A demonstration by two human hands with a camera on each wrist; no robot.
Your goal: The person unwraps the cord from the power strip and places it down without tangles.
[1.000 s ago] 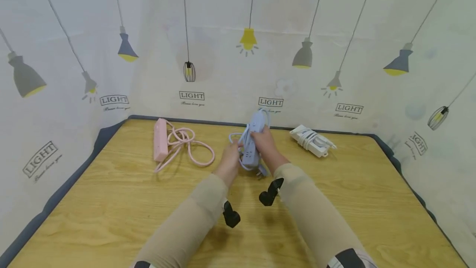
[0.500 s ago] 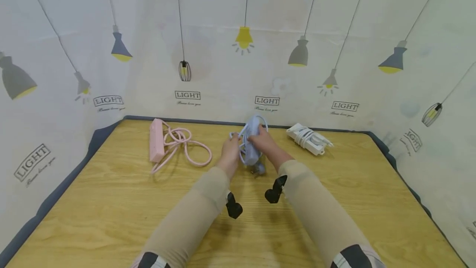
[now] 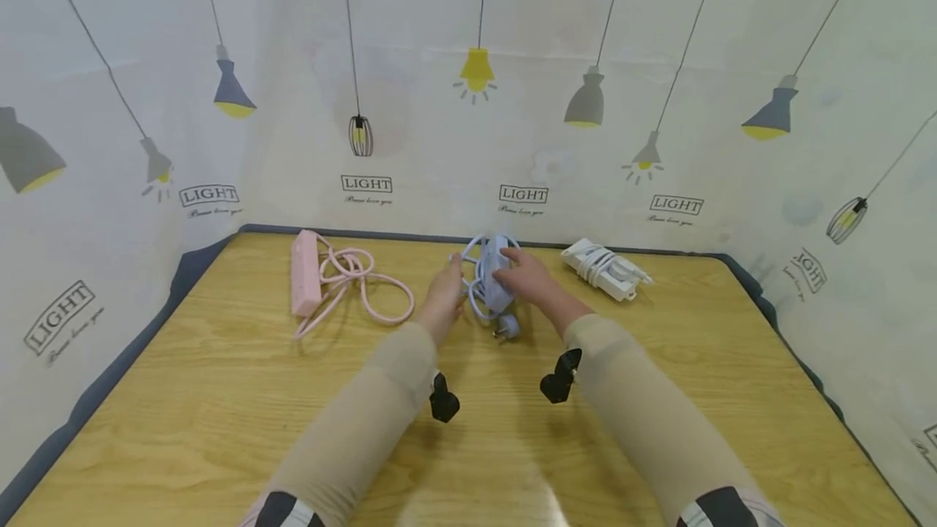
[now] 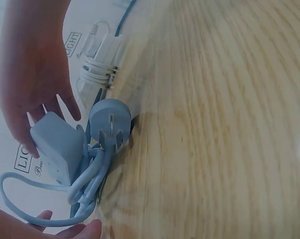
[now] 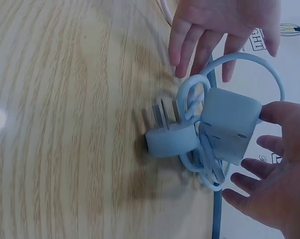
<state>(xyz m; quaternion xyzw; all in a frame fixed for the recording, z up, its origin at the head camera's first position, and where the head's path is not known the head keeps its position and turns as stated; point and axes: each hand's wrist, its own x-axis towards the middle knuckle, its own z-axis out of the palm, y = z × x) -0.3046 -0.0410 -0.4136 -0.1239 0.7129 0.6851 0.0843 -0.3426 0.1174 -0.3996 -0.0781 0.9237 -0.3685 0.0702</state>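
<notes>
A light blue power strip lies at the table's back edge, its cord bundled along one side. Its plug rests on the wood at the near end, prongs exposed. My left hand is on the left beside the cord loops, its fingers extended in the right wrist view; whether they touch the cord is hard to tell. On the opposite side, my right hand has its fingers spread, with the thumb and fingertips at the strip's casing and no grip around it.
A pink power strip with a loosely looped cord lies to the left. To the right is a white power strip wrapped in its own cord. A lamp-printed backdrop rises behind the wooden table.
The blue power strip has come down from a tilted, held position onto the table. Both hands have loosened and moved slightly apart. The view has shifted a little.
</notes>
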